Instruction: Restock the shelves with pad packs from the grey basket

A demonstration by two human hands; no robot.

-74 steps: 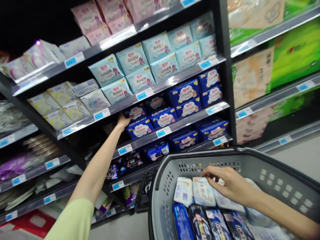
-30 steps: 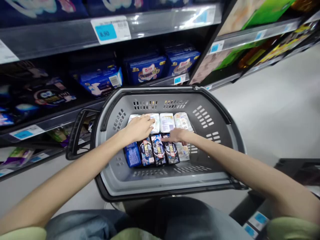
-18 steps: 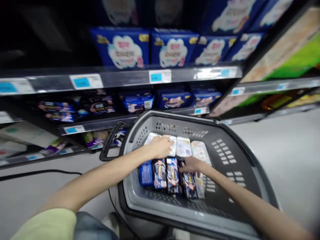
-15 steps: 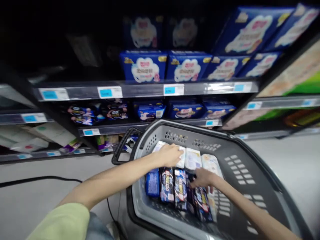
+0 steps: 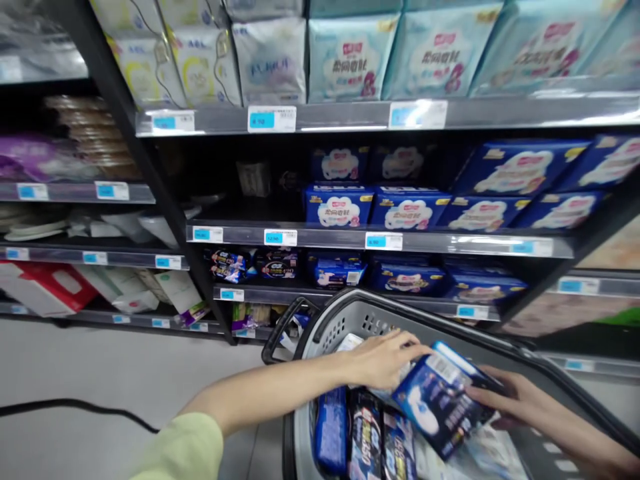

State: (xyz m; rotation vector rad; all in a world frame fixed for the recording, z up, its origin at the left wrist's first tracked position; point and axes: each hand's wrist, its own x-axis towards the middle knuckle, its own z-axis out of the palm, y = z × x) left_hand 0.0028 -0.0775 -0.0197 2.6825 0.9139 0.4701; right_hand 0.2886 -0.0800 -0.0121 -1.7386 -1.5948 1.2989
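Observation:
A dark blue package [image 5: 443, 403] is tilted above the grey basket [image 5: 345, 313]. My right hand [image 5: 510, 397] grips its right side, thumb on the printed face. My left hand [image 5: 387, 360] is at the package's upper left corner, fingers bent against it. Below my left hand, inside the basket, stand a blue pack [image 5: 331, 430] and dark printed packs [image 5: 365, 437] in a row. White packs [image 5: 350, 342] lie behind them, partly hidden by my left hand and forearm.
Shelves ahead hold blue packages [image 5: 339, 205], light teal packages [image 5: 353, 60] and price labels. The basket's black handle [image 5: 280, 333] sticks out at its left. A black cable [image 5: 75, 403] crosses the floor at left.
The dark blue package is now raised and tilted in my right hand, and my left hand has moved right to its corner. The view has tilted up, showing more upper shelves.

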